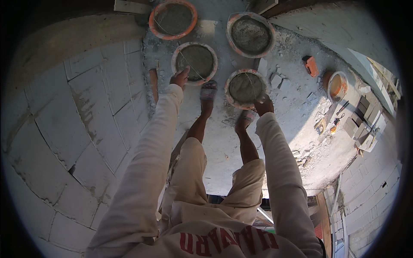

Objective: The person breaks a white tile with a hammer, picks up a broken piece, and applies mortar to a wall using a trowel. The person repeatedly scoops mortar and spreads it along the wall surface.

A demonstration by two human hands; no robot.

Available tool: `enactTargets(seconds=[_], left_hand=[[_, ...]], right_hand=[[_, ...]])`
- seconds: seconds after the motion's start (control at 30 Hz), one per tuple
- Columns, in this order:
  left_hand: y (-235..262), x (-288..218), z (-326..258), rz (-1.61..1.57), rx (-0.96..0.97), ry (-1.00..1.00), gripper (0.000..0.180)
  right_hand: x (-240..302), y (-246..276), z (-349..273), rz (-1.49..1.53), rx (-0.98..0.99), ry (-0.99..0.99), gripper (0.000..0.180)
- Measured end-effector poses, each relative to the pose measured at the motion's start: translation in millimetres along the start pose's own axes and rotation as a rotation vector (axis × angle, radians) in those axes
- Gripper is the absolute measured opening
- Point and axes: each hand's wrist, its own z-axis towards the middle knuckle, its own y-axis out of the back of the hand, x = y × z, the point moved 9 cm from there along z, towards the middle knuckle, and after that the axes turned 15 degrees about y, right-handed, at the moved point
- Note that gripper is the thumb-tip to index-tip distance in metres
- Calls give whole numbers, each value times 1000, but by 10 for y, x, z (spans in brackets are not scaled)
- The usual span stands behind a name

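Grey cement (pixel 202 59) fills the left bucket (pixel 174 61) and the right bucket (pixel 228 92), both near the person's feet (pixel 208 92). The left hand (pixel 179 78) meets one rim, the right hand (pixel 263 105) the other; shadow makes it impossible to tell whether either pinches a handle.

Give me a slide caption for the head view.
Left hand and right hand at the rims of two buckets, two more buckets beyond, all holding grey mix.

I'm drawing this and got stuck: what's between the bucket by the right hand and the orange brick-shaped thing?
Broken pale chunks lie on the floor between the bucket at the right hand and the orange thing, as the head view shows.
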Motion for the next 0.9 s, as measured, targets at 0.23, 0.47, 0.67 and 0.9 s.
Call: enactTargets(seconds=[0.23, 0.47, 0.67, 0.9], left_hand=[[-87, -278, 320, -535, 42, -62, 30], [-218, -105, 333, -504, -48, 40, 24], [64, -20, -38, -319, -33, -9, 27], [80, 231, -1996, -231, -250, -98, 27]], right_hand=[[-192, -974, 198, -199, 232, 287, 38], [-541, -248, -699, 475, -209, -236, 35], [-852, 609, -2563, 745, -436, -345, 26], [-1175, 967, -5584, 847, -1029, -604, 16]])
